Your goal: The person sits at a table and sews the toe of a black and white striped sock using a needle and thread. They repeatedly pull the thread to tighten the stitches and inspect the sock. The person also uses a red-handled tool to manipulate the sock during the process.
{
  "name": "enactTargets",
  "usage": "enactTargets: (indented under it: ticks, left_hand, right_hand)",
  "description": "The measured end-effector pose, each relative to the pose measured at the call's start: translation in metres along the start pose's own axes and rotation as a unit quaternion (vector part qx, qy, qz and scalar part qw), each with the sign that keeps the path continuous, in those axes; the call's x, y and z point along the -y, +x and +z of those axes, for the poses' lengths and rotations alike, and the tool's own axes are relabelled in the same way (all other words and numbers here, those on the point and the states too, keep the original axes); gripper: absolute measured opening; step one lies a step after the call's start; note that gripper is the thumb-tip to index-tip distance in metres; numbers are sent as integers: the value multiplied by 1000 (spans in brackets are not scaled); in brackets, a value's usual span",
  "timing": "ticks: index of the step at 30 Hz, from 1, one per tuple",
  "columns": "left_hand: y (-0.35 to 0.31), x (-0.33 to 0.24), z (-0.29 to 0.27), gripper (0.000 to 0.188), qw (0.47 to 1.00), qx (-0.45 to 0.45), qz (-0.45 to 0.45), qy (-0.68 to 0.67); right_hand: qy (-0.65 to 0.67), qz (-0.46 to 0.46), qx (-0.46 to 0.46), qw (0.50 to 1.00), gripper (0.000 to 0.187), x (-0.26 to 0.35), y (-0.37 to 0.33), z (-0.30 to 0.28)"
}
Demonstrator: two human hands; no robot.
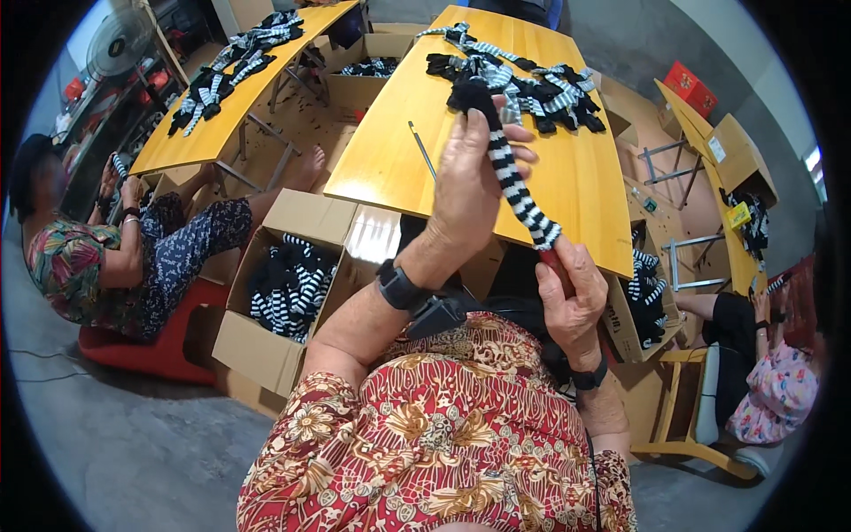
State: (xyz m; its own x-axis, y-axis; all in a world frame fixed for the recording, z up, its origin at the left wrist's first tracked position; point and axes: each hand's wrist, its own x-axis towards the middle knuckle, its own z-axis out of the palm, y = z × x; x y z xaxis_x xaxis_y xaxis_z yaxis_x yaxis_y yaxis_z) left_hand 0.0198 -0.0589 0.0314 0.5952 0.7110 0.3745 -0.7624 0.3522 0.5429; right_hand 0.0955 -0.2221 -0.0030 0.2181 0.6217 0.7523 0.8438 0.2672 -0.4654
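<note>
A black-and-white striped knitted tube with a dark black end stretches between my hands, above the near part of the yellow table. My left hand is closed around its upper, black end. My right hand pinches the lower striped end, where a red rod-like piece shows between the fingers. How far the red piece runs into the knit is hidden. A heap of similar striped and black knitted pieces lies on the table beyond my hands. A thin dark pen-like tool lies left of my left hand.
An open cardboard box of striped knits stands at my left, another box at my right. A person sits at far left, another at far right. More knits lie on the left table. A fan stands behind.
</note>
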Motion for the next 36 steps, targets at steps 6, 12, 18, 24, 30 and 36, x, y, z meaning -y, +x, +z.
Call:
enactTargets:
  ticks: [6, 12, 18, 24, 30, 36]
  left_hand:
    - [15, -10, -22, 22, 995, -93, 33, -9]
    - [15, 10, -29, 22, 995, -89, 3, 43]
    - [25, -16, -40, 51, 998, -38, -38, 39]
    - [24, -8, -38, 42, 1000, -9, -2, 24]
    - [20, 2, -39, 30, 990, -18, 26, 134]
    - [18, 19, -43, 24, 990, -46, 18, 131]
  right_hand:
    - [-4, 7, 40, 999, 42, 5, -5, 0]
    - [-58, 42, 8, 997, 42, 1, 10, 0]
    - [-42, -32, 30, 998, 45, -9, -4, -6]
    - [-91, -28, 30, 995, 46, -10, -12, -2]
    - [-86, -11, 8, 996, 45, -9, -12, -2]
    - [-146, -18, -10, 989, 42, -9, -12, 5]
